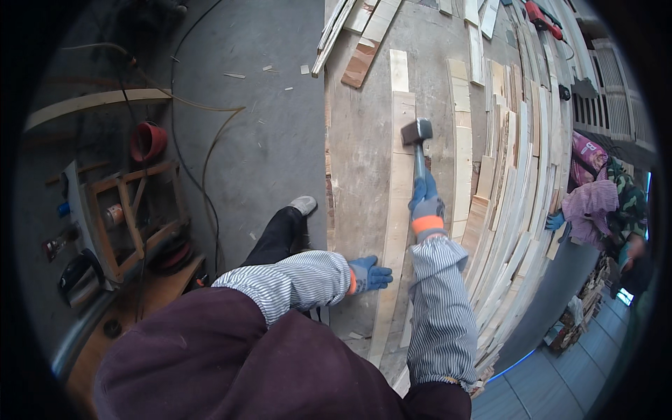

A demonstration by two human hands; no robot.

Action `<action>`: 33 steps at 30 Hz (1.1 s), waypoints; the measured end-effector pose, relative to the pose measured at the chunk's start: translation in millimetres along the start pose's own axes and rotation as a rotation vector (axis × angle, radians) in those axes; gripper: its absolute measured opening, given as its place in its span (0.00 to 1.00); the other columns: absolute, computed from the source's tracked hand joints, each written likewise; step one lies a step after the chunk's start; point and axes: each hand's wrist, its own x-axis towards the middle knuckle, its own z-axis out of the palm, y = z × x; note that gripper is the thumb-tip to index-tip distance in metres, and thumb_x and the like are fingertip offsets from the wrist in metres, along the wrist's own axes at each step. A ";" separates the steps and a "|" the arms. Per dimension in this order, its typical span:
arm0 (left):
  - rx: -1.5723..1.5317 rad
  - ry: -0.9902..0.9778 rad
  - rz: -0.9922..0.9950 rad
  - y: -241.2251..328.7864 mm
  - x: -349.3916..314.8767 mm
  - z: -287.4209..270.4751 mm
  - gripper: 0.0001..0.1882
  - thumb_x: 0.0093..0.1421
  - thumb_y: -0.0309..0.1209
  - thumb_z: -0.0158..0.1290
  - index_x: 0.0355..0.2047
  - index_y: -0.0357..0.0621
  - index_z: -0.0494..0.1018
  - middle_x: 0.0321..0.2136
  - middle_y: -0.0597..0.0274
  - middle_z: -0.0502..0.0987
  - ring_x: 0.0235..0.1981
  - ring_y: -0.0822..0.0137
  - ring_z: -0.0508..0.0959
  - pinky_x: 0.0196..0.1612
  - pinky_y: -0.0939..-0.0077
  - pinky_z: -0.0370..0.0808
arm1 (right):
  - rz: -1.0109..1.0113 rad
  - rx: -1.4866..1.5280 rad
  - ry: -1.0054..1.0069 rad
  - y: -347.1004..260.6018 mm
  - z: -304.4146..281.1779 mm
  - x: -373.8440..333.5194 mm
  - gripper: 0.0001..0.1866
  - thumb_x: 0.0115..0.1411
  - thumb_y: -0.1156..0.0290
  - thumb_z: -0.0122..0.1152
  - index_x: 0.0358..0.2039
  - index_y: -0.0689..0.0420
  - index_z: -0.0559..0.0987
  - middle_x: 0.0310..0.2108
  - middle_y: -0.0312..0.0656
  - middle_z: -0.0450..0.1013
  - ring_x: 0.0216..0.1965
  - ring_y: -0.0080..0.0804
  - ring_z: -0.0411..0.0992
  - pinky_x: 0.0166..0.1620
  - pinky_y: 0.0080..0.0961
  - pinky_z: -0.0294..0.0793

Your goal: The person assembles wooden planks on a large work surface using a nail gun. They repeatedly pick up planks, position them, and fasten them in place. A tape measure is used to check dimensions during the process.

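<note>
Blue-gloved right grip (pixel 426 199) — closed around the grey handle of a dark, block-headed metal hammer (pixel 418 133), its head beyond the fingers, at the right edge of a long, pale wooden strip (pixel 400 189) on the worktop (pixel 358 168). Blue-gloved left grip (pixel 371 274) — empty, fingers spread at the strip's left edge; contact cannot be told.

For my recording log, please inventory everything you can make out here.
Flat work surface: 1, grey-brown, centre
Long wooden strips: many, overlapping, pale, on the surface
Square-headed metal hammer: 1, grey, centre
Corded hand tool: 1, red, upper right
Rectangular wooden frame: 1, brown, left
Round hollow vessel: 1, red, left
Long wooden beam: 1, pale brown, upper left
Co-worker with striped sleeve: 1, pinkish, right
Gloved left hand: 1, blue, by a strip
Gloved right hand: 1, blue, gripping the hammer
</note>
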 end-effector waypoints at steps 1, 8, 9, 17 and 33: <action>0.033 0.063 0.014 4.9 3.5 16.0 0.22 0.62 0.31 0.41 0.58 0.52 0.61 0.65 0.63 0.55 0.65 0.67 0.56 0.55 0.68 0.62 | -0.052 0.179 0.085 35.0 22.0 -3.3 0.20 0.65 0.60 0.48 0.55 0.54 0.71 0.33 0.44 0.74 0.31 0.36 0.72 0.38 0.38 0.73; -0.059 0.236 -0.002 2.7 0.1 27.1 0.22 0.62 0.32 0.42 0.57 0.53 0.62 0.65 0.64 0.56 0.64 0.67 0.58 0.52 0.65 0.65 | -0.036 0.558 -0.070 -42.8 -53.8 -0.4 0.22 0.66 0.60 0.50 0.58 0.53 0.69 0.32 0.37 0.72 0.21 0.20 0.66 0.25 0.18 0.68; -0.059 0.239 -0.006 3.9 1.2 30.0 0.22 0.62 0.31 0.41 0.58 0.53 0.62 0.65 0.63 0.55 0.64 0.67 0.59 0.53 0.65 0.65 | -0.091 0.601 -0.017 -48.9 -52.7 1.2 0.22 0.66 0.60 0.48 0.59 0.53 0.67 0.34 0.39 0.74 0.23 0.24 0.69 0.27 0.21 0.70; -0.069 0.337 0.076 -9.4 -1.0 22.0 0.20 0.61 0.33 0.43 0.54 0.51 0.65 0.63 0.63 0.60 0.63 0.67 0.61 0.54 0.65 0.64 | -0.053 0.377 -0.151 22.1 9.6 -21.4 0.23 0.67 0.59 0.46 0.60 0.53 0.66 0.39 0.41 0.75 0.25 0.28 0.72 0.28 0.23 0.71; 2.831 -0.158 0.259 -2.5 2.8 27.9 0.24 0.66 0.33 0.37 0.62 0.50 0.52 0.66 0.53 0.48 0.67 0.56 0.50 0.65 0.60 0.55 | -0.032 0.361 -0.090 41.5 -1.8 -33.8 0.22 0.67 0.57 0.43 0.58 0.49 0.67 0.45 0.49 0.73 0.38 0.43 0.72 0.40 0.33 0.72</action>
